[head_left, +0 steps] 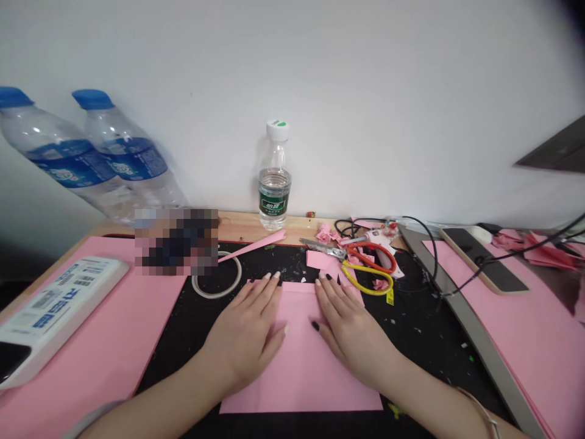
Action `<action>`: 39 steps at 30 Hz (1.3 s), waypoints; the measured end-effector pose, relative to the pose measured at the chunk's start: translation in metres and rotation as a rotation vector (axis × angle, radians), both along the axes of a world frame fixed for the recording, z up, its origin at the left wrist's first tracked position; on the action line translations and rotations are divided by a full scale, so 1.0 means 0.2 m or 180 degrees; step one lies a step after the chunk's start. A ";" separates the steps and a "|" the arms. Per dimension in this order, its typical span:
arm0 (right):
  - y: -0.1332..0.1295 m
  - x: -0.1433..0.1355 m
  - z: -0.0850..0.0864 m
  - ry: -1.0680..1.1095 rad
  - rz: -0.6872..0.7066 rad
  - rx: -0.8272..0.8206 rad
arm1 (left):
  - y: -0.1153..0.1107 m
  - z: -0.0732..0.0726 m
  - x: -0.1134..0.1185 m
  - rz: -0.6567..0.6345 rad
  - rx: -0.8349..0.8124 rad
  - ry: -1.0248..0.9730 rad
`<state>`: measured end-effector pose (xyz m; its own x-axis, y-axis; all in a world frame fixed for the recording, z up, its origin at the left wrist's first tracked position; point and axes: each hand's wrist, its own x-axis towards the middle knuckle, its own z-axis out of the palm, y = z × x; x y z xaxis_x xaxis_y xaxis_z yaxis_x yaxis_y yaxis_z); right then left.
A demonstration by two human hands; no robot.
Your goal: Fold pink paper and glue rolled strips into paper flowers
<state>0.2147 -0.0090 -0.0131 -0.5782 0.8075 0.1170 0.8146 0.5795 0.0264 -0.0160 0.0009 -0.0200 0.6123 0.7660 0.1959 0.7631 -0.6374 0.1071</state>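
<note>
A sheet of pink paper (304, 366) lies on the black mat in front of me, with a narrow folded strip along its far edge. My left hand (249, 329) rests flat on its left side, fingertips at the fold. On the right side lies my right hand (345, 323), also flat, its fingertips on the same fold. Both hands have their fingers stretched out and hold nothing. Just beyond my right hand are scissors (368, 268) with red and yellow handles. A roll of tape (195, 285) sits beyond my left hand.
Pink sheets (150, 317) lie at the left under a white box (64, 305). A water bottle (274, 183) stands by the wall; two large bottles (132, 158) lean at back left. At right are a laptop-like grey slab (479, 360), a phone (484, 259) and black cables (434, 256).
</note>
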 end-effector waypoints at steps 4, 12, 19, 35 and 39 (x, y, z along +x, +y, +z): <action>0.02 -0.05 0.00 0.0150 0.0256 -0.0316 | 0.01 -0.03 0.04 -0.0386 -0.0176 -0.0065; 0.02 -0.04 0.01 0.0213 0.0053 -0.0355 | 0.03 -0.02 0.04 -0.0210 -0.0231 -0.0183; -0.01 0.02 0.01 -0.0014 -0.0333 0.0035 | 0.02 0.00 -0.01 0.0152 0.0003 -0.0011; 0.13 0.15 0.06 0.1188 -0.0549 0.0240 | 0.14 0.02 -0.13 0.0206 0.0433 -0.0526; 0.17 0.16 0.05 0.1602 -0.0634 -0.0025 | 0.18 0.02 -0.15 0.0117 0.0108 -0.0842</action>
